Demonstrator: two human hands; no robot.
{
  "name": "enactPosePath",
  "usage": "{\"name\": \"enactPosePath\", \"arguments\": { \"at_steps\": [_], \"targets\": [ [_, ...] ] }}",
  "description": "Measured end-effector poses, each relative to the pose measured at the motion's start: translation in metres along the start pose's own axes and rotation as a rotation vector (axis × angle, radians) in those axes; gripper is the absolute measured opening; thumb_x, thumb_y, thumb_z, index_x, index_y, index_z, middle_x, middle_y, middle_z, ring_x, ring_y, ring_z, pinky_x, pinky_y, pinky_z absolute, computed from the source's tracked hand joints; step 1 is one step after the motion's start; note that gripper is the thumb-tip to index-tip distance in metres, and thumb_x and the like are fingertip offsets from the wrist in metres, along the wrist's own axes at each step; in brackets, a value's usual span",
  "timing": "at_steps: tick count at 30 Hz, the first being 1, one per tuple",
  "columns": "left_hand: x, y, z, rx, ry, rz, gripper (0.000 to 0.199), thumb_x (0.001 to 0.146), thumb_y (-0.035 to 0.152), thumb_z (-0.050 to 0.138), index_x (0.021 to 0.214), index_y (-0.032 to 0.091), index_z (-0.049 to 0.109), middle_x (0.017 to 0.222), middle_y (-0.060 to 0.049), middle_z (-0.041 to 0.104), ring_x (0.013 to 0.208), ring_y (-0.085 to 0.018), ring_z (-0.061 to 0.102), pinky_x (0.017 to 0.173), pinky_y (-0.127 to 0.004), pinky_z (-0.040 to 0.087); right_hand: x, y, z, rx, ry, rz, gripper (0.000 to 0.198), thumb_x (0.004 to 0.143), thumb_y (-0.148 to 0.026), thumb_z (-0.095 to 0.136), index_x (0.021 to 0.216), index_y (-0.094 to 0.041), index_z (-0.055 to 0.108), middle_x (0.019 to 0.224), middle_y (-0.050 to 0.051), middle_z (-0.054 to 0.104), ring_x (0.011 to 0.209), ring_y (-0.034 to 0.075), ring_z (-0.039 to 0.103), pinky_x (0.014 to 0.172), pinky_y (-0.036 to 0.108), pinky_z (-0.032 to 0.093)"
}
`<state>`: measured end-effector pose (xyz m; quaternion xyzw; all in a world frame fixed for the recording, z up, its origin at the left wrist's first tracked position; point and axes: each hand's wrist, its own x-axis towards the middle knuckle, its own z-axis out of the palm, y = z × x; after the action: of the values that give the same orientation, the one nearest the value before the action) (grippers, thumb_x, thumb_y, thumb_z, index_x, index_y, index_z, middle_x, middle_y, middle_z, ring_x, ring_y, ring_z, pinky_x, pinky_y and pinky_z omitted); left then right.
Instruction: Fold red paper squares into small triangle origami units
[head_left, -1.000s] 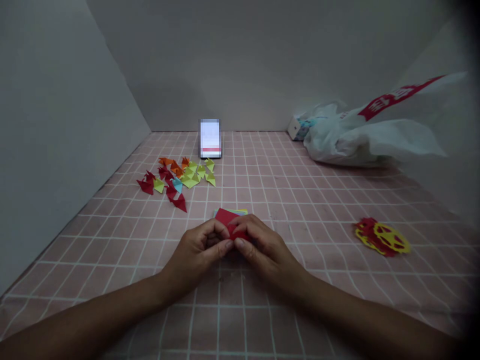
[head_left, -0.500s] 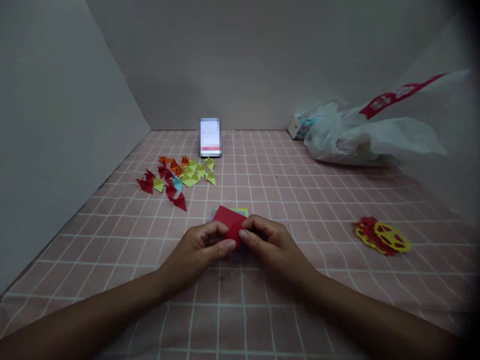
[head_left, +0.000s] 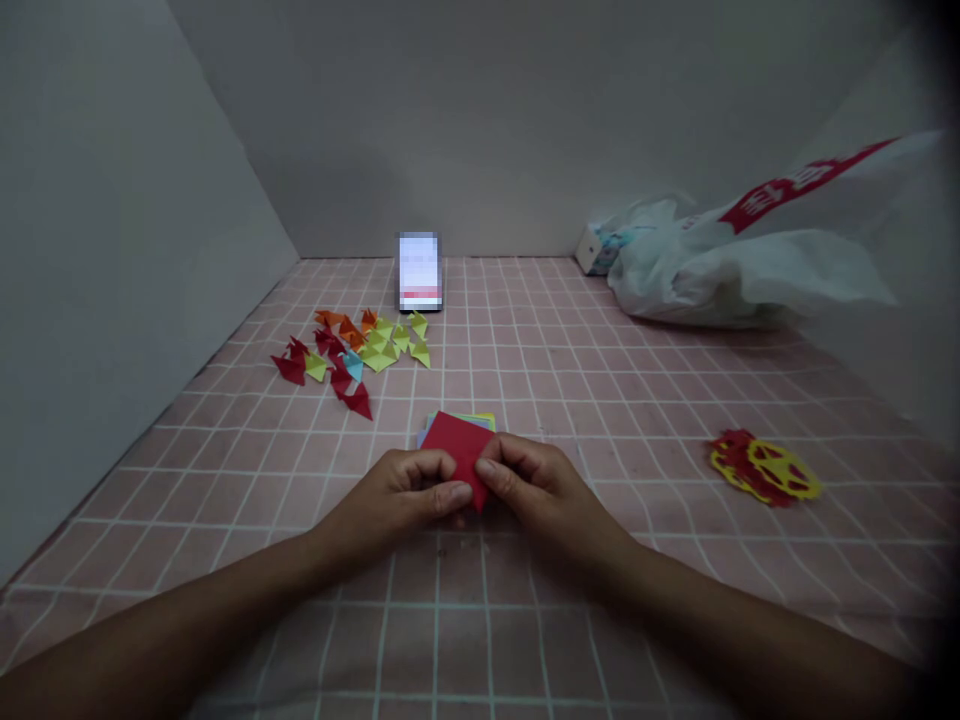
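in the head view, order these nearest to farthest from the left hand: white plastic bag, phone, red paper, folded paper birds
1. Red paper: held between the left hand and right hand.
2. Folded paper birds: ahead, mostly to the left.
3. Phone: farther back, just beyond the birds.
4. White plastic bag: far back, off to the right.

- Red sheet [head_left: 459, 438]: smooth, matt paper.
- Stack [head_left: 484, 420] behind the red sheet: matt paper.
- Folded birds [head_left: 351, 364] beyond its left: creased, matt paper.
- Cut-outs [head_left: 752, 462], right of it: matt.
- Bag [head_left: 697, 282], far beyond its right: thin, crinkled plastic.
- Tablecloth [head_left: 600, 400] under it: matt, rippled.
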<state>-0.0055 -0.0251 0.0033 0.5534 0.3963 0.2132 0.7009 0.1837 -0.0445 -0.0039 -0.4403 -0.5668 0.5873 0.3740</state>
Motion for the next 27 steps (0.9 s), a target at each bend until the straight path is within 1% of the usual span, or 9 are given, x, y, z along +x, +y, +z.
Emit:
{"name": "enactPosePath", "arguments": {
  "at_steps": [4, 7, 11, 14, 17, 19, 21, 23, 27],
  "targets": [
    [0.0001, 0.0008, 0.001, -0.041, -0.034, -0.003, 0.023, 0.083, 0.035, 0.066, 0.073, 0.015, 0.06, 0.065, 0.003, 0.057, 0.059, -0.009, 0.048, 0.058, -0.021, 0.036, -0.0016, -0.0009, 0.0009, -0.064, -0.022, -0.019, 0.024, 0.092, -0.032, 0.05, 0.073, -0.018, 0.055, 0.073, 0.001, 0.055, 0.068, 0.014, 0.048, 0.064, 0.028, 0.038],
    [-0.001, 0.001, 0.0033, -0.014, 0.026, 0.054, 0.022, 0.082, 0.033, 0.066, 0.071, 0.016, 0.058, 0.066, 0.003, 0.057, 0.06, -0.009, 0.049, 0.058, -0.022, 0.038, -0.0017, -0.001, 0.001, -0.085, -0.006, -0.044, 0.024, 0.093, -0.03, 0.05, 0.072, -0.018, 0.054, 0.072, 0.001, 0.055, 0.067, 0.014, 0.048, 0.063, 0.027, 0.038],
    [-0.0026, 0.0005, 0.004, 0.113, 0.19, 0.193, 0.017, 0.081, 0.03, 0.067, 0.074, 0.016, 0.06, 0.071, 0.001, 0.059, 0.066, -0.012, 0.052, 0.062, -0.024, 0.042, -0.0014, -0.0016, 0.0003, -0.152, 0.033, -0.154, 0.019, 0.092, -0.025, 0.052, 0.074, -0.019, 0.053, 0.072, -0.001, 0.055, 0.067, 0.014, 0.049, 0.063, 0.026, 0.038],
    [-0.0037, -0.0001, 0.0023, 0.235, 0.241, 0.326, 0.011, 0.085, 0.026, 0.064, 0.08, 0.016, 0.065, 0.079, -0.001, 0.064, 0.073, -0.014, 0.058, 0.068, -0.026, 0.046, -0.0019, -0.0023, -0.0005, -0.239, 0.067, -0.261, 0.017, 0.091, -0.022, 0.054, 0.075, -0.02, 0.054, 0.072, -0.001, 0.055, 0.068, 0.013, 0.049, 0.064, 0.026, 0.038],
    [-0.0046, 0.0, 0.0008, 0.378, 0.281, 0.472, 0.008, 0.086, 0.018, 0.062, 0.078, 0.016, 0.065, 0.081, -0.002, 0.066, 0.075, -0.014, 0.061, 0.07, -0.025, 0.047, -0.0027, -0.0024, -0.0011, -0.274, 0.067, -0.33, 0.018, 0.095, -0.022, 0.05, 0.078, -0.019, 0.056, 0.076, 0.0, 0.056, 0.071, 0.013, 0.051, 0.067, 0.027, 0.039],
    [-0.005, 0.0001, 0.0003, 0.452, 0.305, 0.56, 0.008, 0.086, 0.013, 0.063, 0.078, 0.016, 0.064, 0.081, -0.003, 0.067, 0.075, -0.013, 0.062, 0.07, -0.024, 0.048, -0.0031, -0.0024, -0.0015, -0.276, 0.074, -0.342, 0.021, 0.098, -0.024, 0.047, 0.079, -0.019, 0.057, 0.077, 0.0, 0.057, 0.072, 0.014, 0.052, 0.068, 0.027, 0.04],
    [-0.0051, 0.0, 0.0001, 0.502, 0.309, 0.619, 0.008, 0.086, 0.011, 0.063, 0.079, 0.016, 0.064, 0.082, -0.003, 0.068, 0.076, -0.013, 0.063, 0.071, -0.024, 0.049, -0.0033, -0.0029, -0.0017, -0.275, 0.083, -0.334, 0.023, 0.098, -0.025, 0.046, 0.079, -0.019, 0.057, 0.077, 0.0, 0.057, 0.072, 0.014, 0.053, 0.067, 0.027, 0.04],
    [-0.0052, -0.0005, -0.0001, 0.532, 0.304, 0.64, 0.008, 0.086, 0.009, 0.062, 0.081, 0.016, 0.064, 0.083, -0.003, 0.069, 0.077, -0.013, 0.064, 0.071, -0.024, 0.049, -0.0033, -0.0037, -0.002, -0.277, 0.09, -0.321, 0.022, 0.097, -0.025, 0.048, 0.078, -0.019, 0.057, 0.076, 0.0, 0.058, 0.071, 0.014, 0.053, 0.067, 0.027, 0.041],
    [-0.0055, -0.0013, -0.0006, 0.558, 0.303, 0.638, 0.007, 0.087, 0.009, 0.061, 0.087, 0.016, 0.064, 0.083, -0.003, 0.069, 0.076, -0.013, 0.064, 0.069, -0.022, 0.05, -0.0032, -0.0043, -0.0028, -0.279, 0.104, -0.306, 0.021, 0.096, -0.025, 0.05, 0.078, -0.019, 0.058, 0.076, 0.0, 0.058, 0.071, 0.014, 0.054, 0.066, 0.027, 0.041]
  ]
}}
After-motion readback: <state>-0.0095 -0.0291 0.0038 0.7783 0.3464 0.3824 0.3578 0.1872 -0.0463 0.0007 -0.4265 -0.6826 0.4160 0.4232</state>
